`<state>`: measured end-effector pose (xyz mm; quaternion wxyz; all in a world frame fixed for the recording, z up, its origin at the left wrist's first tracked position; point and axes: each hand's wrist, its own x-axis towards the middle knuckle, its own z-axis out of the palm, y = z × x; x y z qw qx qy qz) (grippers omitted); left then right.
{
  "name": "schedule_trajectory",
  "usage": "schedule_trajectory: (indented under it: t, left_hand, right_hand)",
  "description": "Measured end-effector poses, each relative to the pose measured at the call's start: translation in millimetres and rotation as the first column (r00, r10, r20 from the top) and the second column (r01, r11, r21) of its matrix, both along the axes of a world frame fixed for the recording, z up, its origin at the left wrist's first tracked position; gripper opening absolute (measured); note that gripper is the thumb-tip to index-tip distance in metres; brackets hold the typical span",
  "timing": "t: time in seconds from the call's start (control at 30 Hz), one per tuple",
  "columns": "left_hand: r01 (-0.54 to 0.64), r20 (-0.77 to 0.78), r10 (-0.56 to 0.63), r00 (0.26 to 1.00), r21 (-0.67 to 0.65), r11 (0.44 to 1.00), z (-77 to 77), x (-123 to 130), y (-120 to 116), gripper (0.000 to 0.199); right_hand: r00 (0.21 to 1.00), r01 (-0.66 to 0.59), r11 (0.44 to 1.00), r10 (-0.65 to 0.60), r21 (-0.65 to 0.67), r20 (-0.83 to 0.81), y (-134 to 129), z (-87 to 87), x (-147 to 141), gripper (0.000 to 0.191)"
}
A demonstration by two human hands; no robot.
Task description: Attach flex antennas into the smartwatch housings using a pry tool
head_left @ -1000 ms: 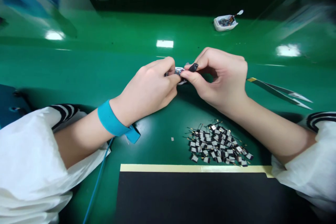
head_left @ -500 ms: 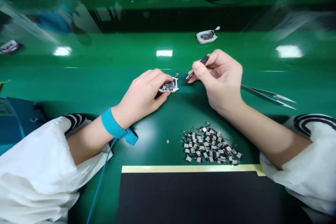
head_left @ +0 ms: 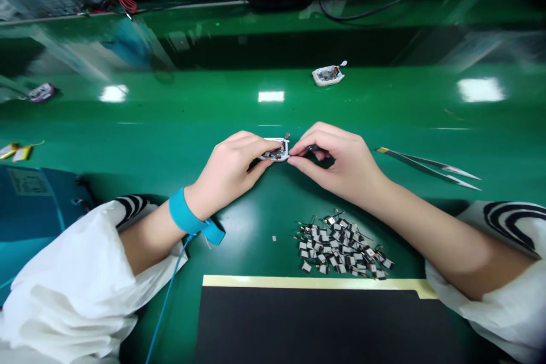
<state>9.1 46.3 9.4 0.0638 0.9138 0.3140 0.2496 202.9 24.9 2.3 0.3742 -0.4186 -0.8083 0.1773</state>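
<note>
Clamping white case [head_left: 278, 151] w/ L hand [head_left: 232, 162], poising R hand [head_left: 341, 153] alongside, can't tell grip; prob. handling light, stiff, fragile inside; needing rim [head_left: 287, 149] hold.

Okay, so the left hand [head_left: 232, 165] has hold of a small white casing [head_left: 285, 151] with electronics showing inside. The right hand's [head_left: 341, 156] fingertips are right at that casing's right edge, with some dark tool [head_left: 313, 148] tucked in its fingers. Nearer than the casing, a messy pile of tiny black-and-grey parts [head_left: 341, 247] sits on the green desk [head_left: 247, 256]. Tweezers [head_left: 403, 157] lie well off to the casing's right.
</note>
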Motion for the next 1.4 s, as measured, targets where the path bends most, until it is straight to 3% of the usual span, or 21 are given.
schedule_trajectory:
  t: [0.13, 0.37, 0.6, 0.9, 1.27, 1.4]
  left_hand:
    - [-0.028, 0.022, 0.028, 0.999, 0.006, 1.000, 0.8, -2, -3, 0.019]
    - [-0.045, 0.127, 0.040, 0.991, 0.040, 0.998, 2.1, -1, -7, 0.021]
    - [0.068, 0.258, -0.066, 0.964, 0.000, 0.998, 3.4, 1, -7, 0.016]
    - [0.121, 0.281, -0.079, 0.956, -0.135, 0.983, 2.1, 2, -6, 0.009]
    - [0.030, 0.144, -0.044, 0.989, 0.101, 0.994, 0.5, 4, -9, 0.013]
    - [0.093, 0.140, -0.118, 0.983, 0.171, 0.981, 0.3, 2, -9, 0.015]
  right_hand:
    - [0.998, -0.004, 1.000, 0.005, -0.020, 0.062, -2, -0.8, -3, 0.006]
    - [1.000, -0.017, 0.999, 0.016, -0.043, -0.008, -2, -2.3, -7, 0.010]
    - [0.999, -0.001, 0.999, 0.003, 0.033, -0.045, -6, 2.3, -8, 0.003]
    - [0.997, 0.011, 1.000, -0.011, 0.010, -0.072, -7, 3.2, -8, 0.005]
    - [0.976, 0.047, 0.971, -0.095, -0.234, -0.198, -11, 7.6, -13, 0.012]
    - [0.930, 0.006, 0.921, -0.149, -0.390, -0.337, -9, 4.5, -13, 0.011]
